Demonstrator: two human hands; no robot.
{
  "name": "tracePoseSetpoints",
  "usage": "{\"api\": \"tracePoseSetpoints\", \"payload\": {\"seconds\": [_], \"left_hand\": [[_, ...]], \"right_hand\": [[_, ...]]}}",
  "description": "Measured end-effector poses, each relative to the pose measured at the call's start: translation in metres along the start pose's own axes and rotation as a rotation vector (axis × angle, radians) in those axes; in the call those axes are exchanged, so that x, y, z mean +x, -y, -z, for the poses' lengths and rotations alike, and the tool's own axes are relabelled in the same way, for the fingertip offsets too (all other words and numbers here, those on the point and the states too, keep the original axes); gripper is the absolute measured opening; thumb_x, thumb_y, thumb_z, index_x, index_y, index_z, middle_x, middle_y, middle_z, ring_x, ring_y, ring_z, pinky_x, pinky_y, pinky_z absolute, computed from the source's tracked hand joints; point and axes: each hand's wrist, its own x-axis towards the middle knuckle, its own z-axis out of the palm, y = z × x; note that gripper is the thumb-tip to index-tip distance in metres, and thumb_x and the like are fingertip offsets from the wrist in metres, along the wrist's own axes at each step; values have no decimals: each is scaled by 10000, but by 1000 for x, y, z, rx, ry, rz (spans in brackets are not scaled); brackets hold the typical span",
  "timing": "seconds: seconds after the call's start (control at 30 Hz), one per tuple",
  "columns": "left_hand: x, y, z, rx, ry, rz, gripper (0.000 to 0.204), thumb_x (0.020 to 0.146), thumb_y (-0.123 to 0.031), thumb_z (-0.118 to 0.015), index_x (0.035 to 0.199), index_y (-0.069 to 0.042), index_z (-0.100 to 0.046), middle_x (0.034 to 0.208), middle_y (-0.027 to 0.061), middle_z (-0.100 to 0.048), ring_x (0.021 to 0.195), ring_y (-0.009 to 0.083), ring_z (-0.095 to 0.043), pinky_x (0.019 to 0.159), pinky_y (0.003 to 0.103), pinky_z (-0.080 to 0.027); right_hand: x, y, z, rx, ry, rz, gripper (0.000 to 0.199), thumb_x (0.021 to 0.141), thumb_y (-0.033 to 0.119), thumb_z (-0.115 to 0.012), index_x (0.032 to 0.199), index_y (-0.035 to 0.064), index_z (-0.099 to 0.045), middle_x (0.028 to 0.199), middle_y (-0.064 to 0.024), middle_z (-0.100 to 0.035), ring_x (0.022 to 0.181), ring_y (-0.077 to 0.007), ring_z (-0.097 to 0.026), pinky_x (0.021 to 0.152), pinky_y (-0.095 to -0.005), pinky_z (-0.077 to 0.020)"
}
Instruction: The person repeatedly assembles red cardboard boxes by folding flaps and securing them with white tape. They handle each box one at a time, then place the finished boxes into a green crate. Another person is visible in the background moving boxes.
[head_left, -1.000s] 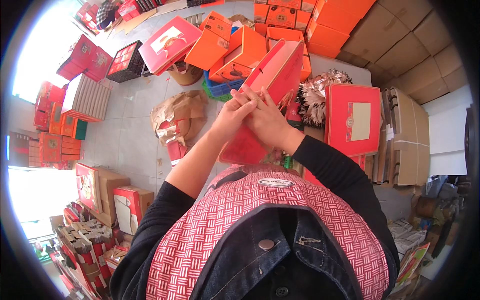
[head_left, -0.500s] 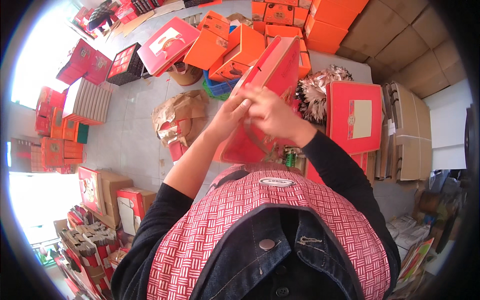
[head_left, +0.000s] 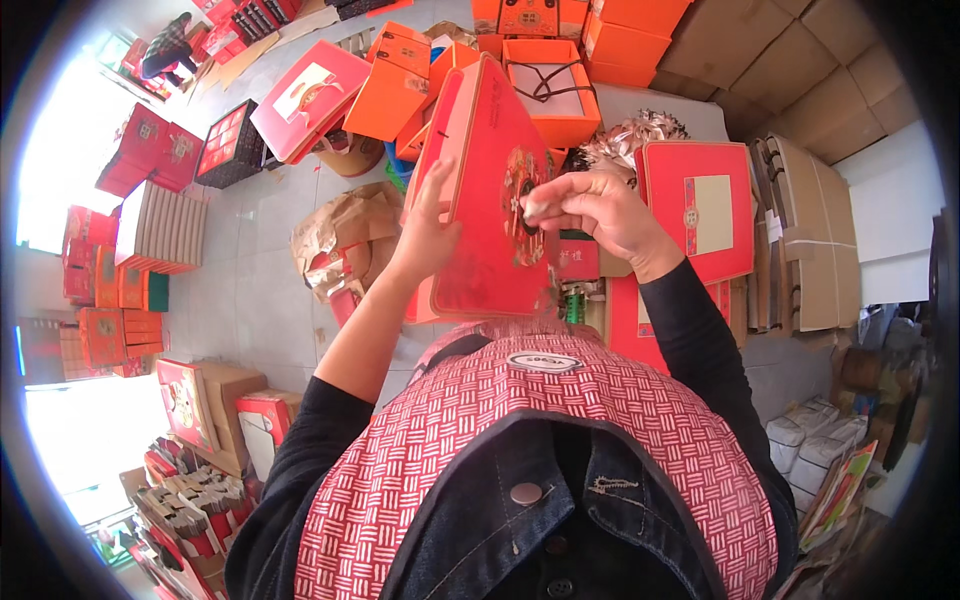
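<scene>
A large red gift box (head_left: pixel 490 215) with a dark-edged printed emblem on its face stands tilted in front of my apron. Against its left side lies my left hand (head_left: pixel 428 232), fingers stretched out along the box wall. My right hand (head_left: pixel 618 215) is closed in a pinch over the printed face, beside the emblem. Between its fingertips sits a small whitish wad (head_left: pixel 537 211), too small to tell its kind. Part of the box's lower edge is hidden against the apron. A small green spool-like object (head_left: pixel 574 307) shows right of the box's lower end.
Orange boxes (head_left: pixel 392 85) crowd the far side, one open with dark cord handles (head_left: pixel 548 85). Right of the box lie a flat red box (head_left: pixel 697 205) and bundled flattened cardboard (head_left: pixel 812 245). Crumpled brown paper (head_left: pixel 345 240) lies on the left floor. A person (head_left: pixel 168 48) bends far left.
My hands have parted from together over the box's upper edge. The left slid down its side; the right moved right and nearer over the printed face. The box now turns its face more toward me.
</scene>
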Motion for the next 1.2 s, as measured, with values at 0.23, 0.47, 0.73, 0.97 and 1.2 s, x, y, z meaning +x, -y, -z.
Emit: {"api": "tracePoseSetpoints", "payload": {"seconds": [0.23, 0.47, 0.73, 0.97, 1.2], "left_hand": [[31, 60, 11, -13, 111, 362, 297, 727, -66, -617, 1010, 10, -570, 767, 95, -613, 663, 164, -579, 612, 286, -456], [-15, 32, 22, -229, 241, 648, 181, 854, -105, -503, 985, -18, -593, 813, 3, -596, 684, 86, -541, 612, 243, -433], [-41, 41, 28, -456, 225, 639, 218, 835, -49, -485, 1026, -14, -583, 886, 23, -604, 770, 96, -568, 683, 240, -453], [-43, 31, 22, -525, 154, 617, 219, 841, -39, -481, 1034, -19, -581, 868, -9, -587, 752, 72, -541, 669, 217, -428], [-45, 58, 15, -148, 112, 473, 166, 839, -71, -493, 967, -4, -576, 748, 19, -564, 667, 72, -494, 589, 247, -409]], "right_hand": [[13, -13, -5, -735, -309, 278, 110, 823, 7, -599, 928, -13, -627, 853, -41, -646, 790, -81, -602, 707, -206, -492], [29, -77, -20, -356, -270, 236, 137, 790, -8, -610, 925, -29, -612, 742, -37, -631, 716, -86, -604, 649, -215, -485], [50, -121, -28, -959, -206, 420, 99, 776, 77, -656, 770, -12, -612, 712, -52, -562, 649, -91, -550, 568, -259, -424], [59, -123, -42, -745, -145, 40, 168, 815, 145, -601, 773, -15, -575, 650, -115, -569, 625, -235, -574, 579, -355, -428], [72, -137, -44, -957, -222, 213, 226, 843, 219, -519, 781, 8, -570, 724, -212, -581, 717, -389, -568, 621, -469, -426]]}}
